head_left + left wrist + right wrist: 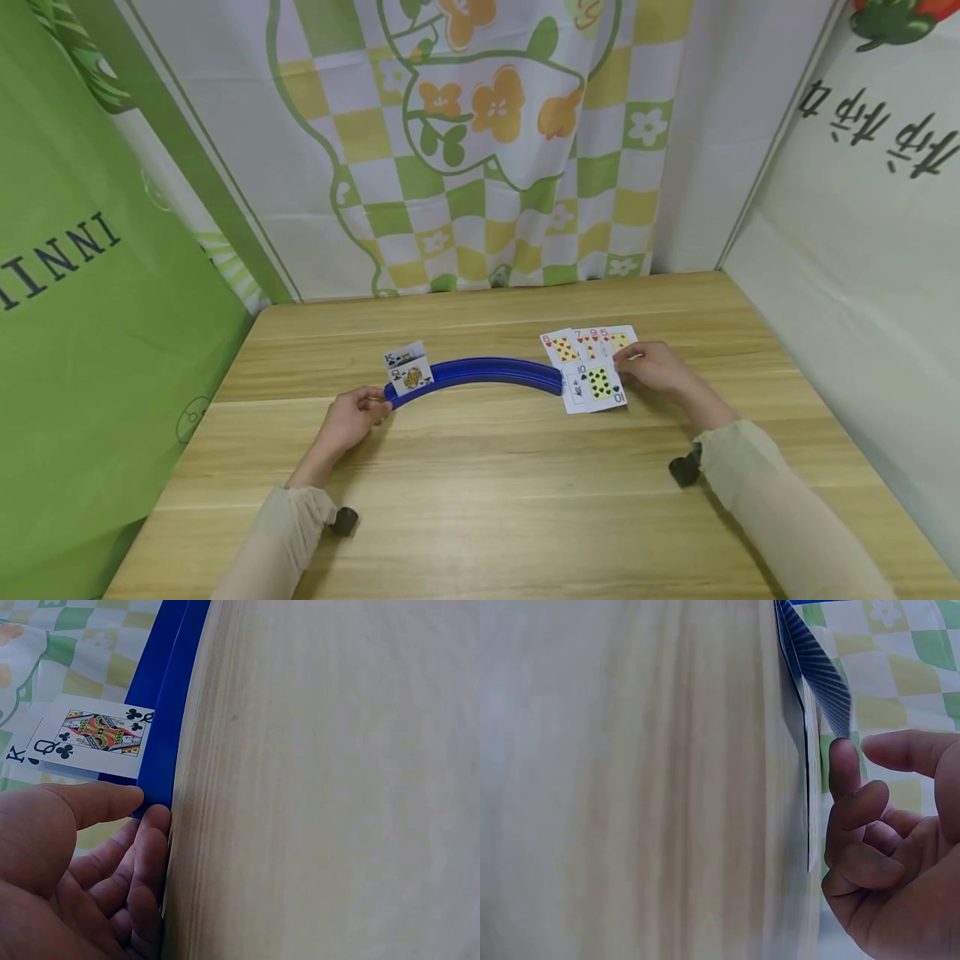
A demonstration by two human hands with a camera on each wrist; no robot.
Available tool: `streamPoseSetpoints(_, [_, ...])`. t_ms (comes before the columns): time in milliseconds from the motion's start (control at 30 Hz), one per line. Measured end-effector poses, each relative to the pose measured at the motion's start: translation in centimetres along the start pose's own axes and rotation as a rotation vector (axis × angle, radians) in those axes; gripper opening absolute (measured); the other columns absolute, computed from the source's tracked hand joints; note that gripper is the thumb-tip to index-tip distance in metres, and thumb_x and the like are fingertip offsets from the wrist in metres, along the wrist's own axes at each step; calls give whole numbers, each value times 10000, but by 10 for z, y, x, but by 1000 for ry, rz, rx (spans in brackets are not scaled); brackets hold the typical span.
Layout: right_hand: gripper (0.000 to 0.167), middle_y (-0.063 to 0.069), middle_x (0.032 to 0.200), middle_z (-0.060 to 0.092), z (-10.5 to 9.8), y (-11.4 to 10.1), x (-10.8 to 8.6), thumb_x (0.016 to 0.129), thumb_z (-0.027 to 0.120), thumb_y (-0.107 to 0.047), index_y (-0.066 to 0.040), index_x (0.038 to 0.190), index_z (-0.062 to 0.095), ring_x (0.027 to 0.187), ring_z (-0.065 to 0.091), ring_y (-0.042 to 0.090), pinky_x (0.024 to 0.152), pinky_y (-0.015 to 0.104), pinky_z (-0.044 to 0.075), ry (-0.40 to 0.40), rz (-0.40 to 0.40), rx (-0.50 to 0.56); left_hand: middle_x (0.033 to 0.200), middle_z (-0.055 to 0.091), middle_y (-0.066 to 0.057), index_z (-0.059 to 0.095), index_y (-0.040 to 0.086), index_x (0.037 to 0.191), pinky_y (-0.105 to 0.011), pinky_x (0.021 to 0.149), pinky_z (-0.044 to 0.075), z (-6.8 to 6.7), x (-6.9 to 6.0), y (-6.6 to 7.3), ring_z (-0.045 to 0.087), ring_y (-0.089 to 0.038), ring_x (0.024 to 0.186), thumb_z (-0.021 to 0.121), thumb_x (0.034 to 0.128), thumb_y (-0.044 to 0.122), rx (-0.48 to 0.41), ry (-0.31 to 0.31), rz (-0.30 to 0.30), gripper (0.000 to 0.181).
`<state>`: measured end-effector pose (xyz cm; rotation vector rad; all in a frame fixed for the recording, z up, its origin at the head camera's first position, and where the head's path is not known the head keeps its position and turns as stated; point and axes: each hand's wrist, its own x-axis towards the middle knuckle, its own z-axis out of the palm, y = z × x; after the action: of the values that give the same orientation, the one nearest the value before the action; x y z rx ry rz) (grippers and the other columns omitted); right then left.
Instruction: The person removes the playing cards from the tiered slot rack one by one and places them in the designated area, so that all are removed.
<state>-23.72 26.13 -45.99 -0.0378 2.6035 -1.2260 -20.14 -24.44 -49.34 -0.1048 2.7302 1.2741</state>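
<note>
A curved blue card holder point(487, 369) lies on the table, its left end pinched between the thumb and fingers of my left hand point(358, 418). Beside that hand a king point(406, 356) and a queen of clubs point(101, 733) stand in the holder's groove. At the holder's right end is a group of face-up playing cards, with a ten of spades point(600, 383) in front. My right hand point(654, 367) is at the right edge of these cards. One card point(821, 675) tilts up, its corner at the index fingertip with the thumb close by.
Behind the ten lie an eight of hearts point(561, 346) and several other red cards, overlapping. A patterned curtain point(495, 208) hangs at the wooden table's point(465, 483) back edge. Fabric walls stand left and right. Each wrist carries a small black device point(684, 469).
</note>
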Motion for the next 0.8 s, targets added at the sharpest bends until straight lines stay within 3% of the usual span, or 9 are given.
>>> streamPoseSetpoints(233, [334,169,961,721,-5,1,-1,989,540,-158,73,1218,618,806,597,192,671,253,468,-11,22,-11,889,730,-100,651,3,1212,-258,582,475,0,0,1,613,-132,699,681,928,194,-9,1,-1,343])
streamPoseSetpoints(433, [337,166,1030,699,-5,-7,-3,981,571,-210,22,1217,635,831,600,217,690,275,460,-19,-13,-50,892,735,-104,651,-1,1211,-257,582,478,1,0,0,614,-124,696,680,928,190,-8,0,4,343])
streamPoseSetpoints(800, [334,207,1100,698,0,-22,-2,1022,507,-198,34,1243,601,921,663,245,732,314,536,-67,-32,26,899,735,-119,653,3,1207,-250,582,473,1,-1,1,613,-124,691,686,924,193,-9,3,-5,342])
